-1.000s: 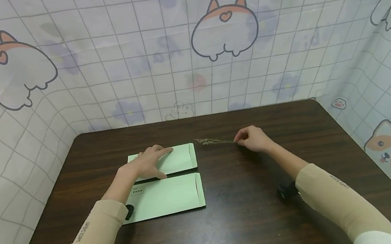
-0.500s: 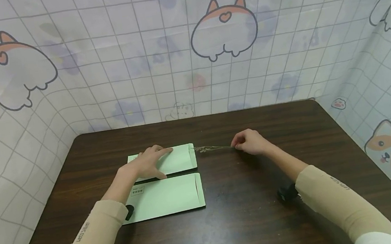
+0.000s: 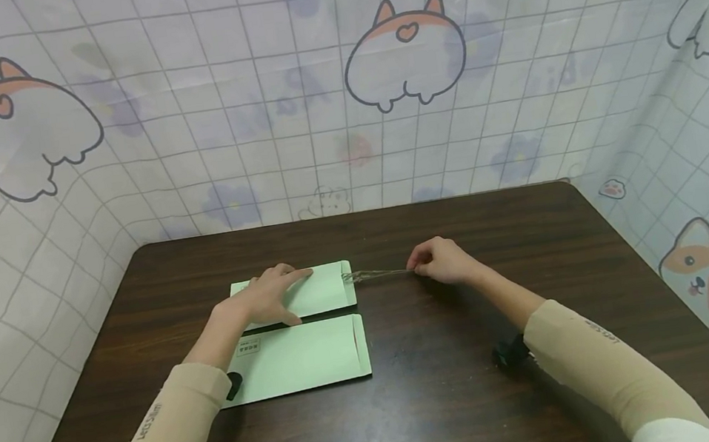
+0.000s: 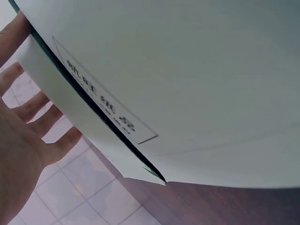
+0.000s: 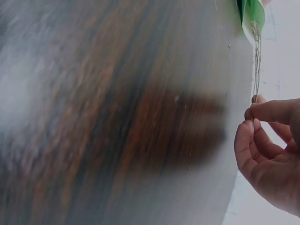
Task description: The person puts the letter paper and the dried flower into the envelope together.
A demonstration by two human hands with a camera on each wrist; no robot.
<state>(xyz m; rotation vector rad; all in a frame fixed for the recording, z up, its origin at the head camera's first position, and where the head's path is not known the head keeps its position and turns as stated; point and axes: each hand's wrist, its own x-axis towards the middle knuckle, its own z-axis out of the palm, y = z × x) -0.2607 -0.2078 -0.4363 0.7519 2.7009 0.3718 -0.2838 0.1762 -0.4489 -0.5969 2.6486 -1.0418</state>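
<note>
Right hand: the right hand [image 3: 442, 263], right of centre in the head view, has slid leftward across the dark surface [image 3: 459, 401] over the last second; its grip is a narrow pinch, thumb and forefinger closed on the stem end of the dried sprig [image 3: 375, 273].
Dried sprig: it lies nearly level, and its feathery tip, earlier well apart from the paper, now reaches the right-hand edge of the upper envelope [image 3: 319, 290]; the right wrist view shows the tip at the green mouth of that envelope, though whether it has gone inside cannot be told.
Left hand: the left hand [image 3: 268, 297] has not shifted; it rests flat with straight fingers on the upper envelope, holding it down, left of centre.
Lower envelope: the lower envelope [image 3: 305, 358] lies just below, unmoved and untouched by fingers.
Reading: judging by the closing gap, the sprig is being fed toward the envelope's open end.
</note>
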